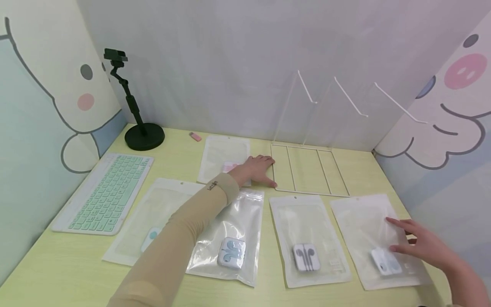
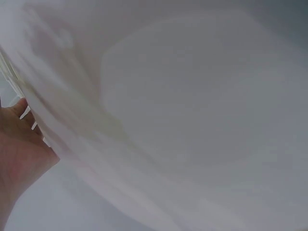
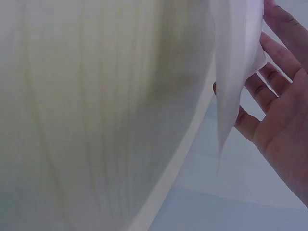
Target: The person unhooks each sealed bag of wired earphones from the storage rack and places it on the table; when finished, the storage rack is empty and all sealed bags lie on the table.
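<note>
My left hand [image 1: 258, 170] reaches across to the white wire rack [image 1: 290, 168], fingers spread, its fingertips and thumb at the left side of the base. At the far right, my right hand [image 1: 426, 243] holds the right edge of a translucent zip bag [image 1: 364, 226] containing a white earphone case [image 1: 386, 261]. That bag's sheet [image 3: 236, 57] stands between the fingers in the right wrist view. Beside it lies another zip bag [image 1: 307, 221] with grey-patterned earphones [image 1: 306, 257]. A pale sheet fills most of the left wrist view, the left hand [image 2: 24, 149] showing at its edge.
More zip bags [image 1: 253, 213] lie left of centre, one with blue-patterned earphones [image 1: 232, 253]. Behind them is a bag [image 1: 226, 147] with a pink item. A mint keyboard [image 1: 111, 192], black phone stand [image 1: 144, 136] and pink USB stick [image 1: 195, 136] occupy the left and back.
</note>
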The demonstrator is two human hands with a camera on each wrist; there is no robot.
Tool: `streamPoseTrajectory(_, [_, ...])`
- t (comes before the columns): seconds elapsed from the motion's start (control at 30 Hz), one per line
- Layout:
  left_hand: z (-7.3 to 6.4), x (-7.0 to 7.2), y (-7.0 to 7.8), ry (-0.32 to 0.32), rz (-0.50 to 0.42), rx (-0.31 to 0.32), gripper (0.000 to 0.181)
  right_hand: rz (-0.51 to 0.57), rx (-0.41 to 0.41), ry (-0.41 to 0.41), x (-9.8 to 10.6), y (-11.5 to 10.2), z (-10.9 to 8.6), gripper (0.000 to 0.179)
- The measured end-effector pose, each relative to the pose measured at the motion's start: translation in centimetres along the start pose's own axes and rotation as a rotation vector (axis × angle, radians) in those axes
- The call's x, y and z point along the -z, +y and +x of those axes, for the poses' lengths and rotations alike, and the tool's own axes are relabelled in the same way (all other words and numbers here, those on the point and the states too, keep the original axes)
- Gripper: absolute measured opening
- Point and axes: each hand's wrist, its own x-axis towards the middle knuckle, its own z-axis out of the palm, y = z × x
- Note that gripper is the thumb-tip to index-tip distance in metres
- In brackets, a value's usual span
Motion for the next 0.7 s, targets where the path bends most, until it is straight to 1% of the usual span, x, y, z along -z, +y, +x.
streamPoseTrajectory(0.2, [0.0, 0.0, -0.1, -0.007, -0.007, 0.000, 0.099, 0.064, 0.092, 0.024, -0.9, 0.6, 0.0, 0.080])
streamPoseTrajectory(0.3, [0.0, 0.0, -0.1, -0.010, -0.008, 0.001, 0.099, 0.046, 0.105, 0.023, -1.1, 0.9, 0.0, 0.080])
streamPoseTrajectory(0.37, [0.0, -0.1, -0.1, -0.009, -0.006, 0.001, 0.099, 0.029, 0.105, 0.021, -1.2, 1.1, 0.0, 0.080])
streamPoseTrajectory(0.5, [0.1, 0.0, -0.1, -0.007, 0.004, -0.002, 0.099, -0.020, 0.075, 0.006, -1.1, 1.3, 0.1, 0.080])
streamPoseTrajectory(0.6, [0.1, 0.0, -0.1, -0.012, 0.004, -0.003, 0.099, -0.032, 0.055, -0.012, -0.7, 1.2, 0.2, 0.080])
streamPoseTrajectory(0.7, [0.1, 0.0, -0.1, -0.021, 0.000, -0.002, 0.100, -0.014, 0.031, -0.042, 0.1, 0.8, 0.6, 0.081])
